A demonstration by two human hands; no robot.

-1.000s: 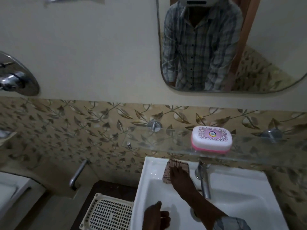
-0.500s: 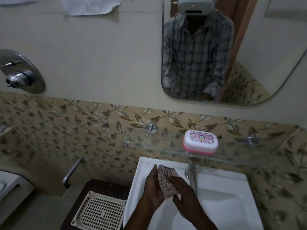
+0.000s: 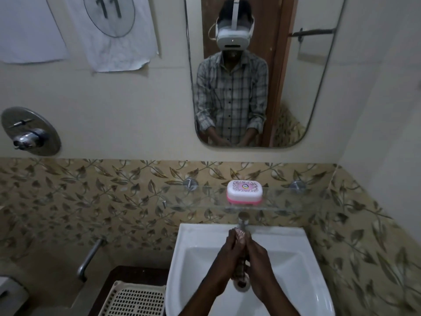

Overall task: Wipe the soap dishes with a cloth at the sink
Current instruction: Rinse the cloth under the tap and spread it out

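- Standing at the sink (image 3: 193, 238), you see its white basin at 6 o'clock, low in the view and under both your hands.
- Your left hand (image 3: 224, 255) and right hand (image 3: 258, 257) meet over the middle of the basin, pressed against each other from either side.
- Between them is the cloth (image 3: 239, 234), patterned and bunched into a long roll.
- One end of it pokes out past your fingertips at 12 o'clock, and the other end hangs below the heels of your hands at 6 o'clock.
- Each hand grips the cloth, with the left hand at its 9 o'clock side and the right at its 3 o'clock side.
- The tap (image 3: 243, 221) rises at 12 o'clock from your hands, just beyond your fingertips. You cannot tell whether the cloth touches it.
- The soap dish (image 3: 244, 192) has a white lid closed over a pink base. It sits on a glass shelf (image 3: 296, 199) at 12 o'clock from the tap, apart from your hands.
- The mirror (image 3: 319, 76) hangs on the wall at 12 o'clock. It reflects a person in a checked shirt and white headset, hands together low.
- A white slotted basket (image 3: 134, 299) lies at 8 o'clock, just beside the sink's left edge.
- A metal bar (image 3: 88, 258) slants at 9 o'clock from the sink.
- A round chrome valve (image 3: 30, 131) sits on the wall at 10 o'clock.
- A paper (image 3: 114, 42) marked "11" hangs at 11 o'clock.
- Leaf-patterned tiles (image 3: 91, 197) band the wall behind the shelf.
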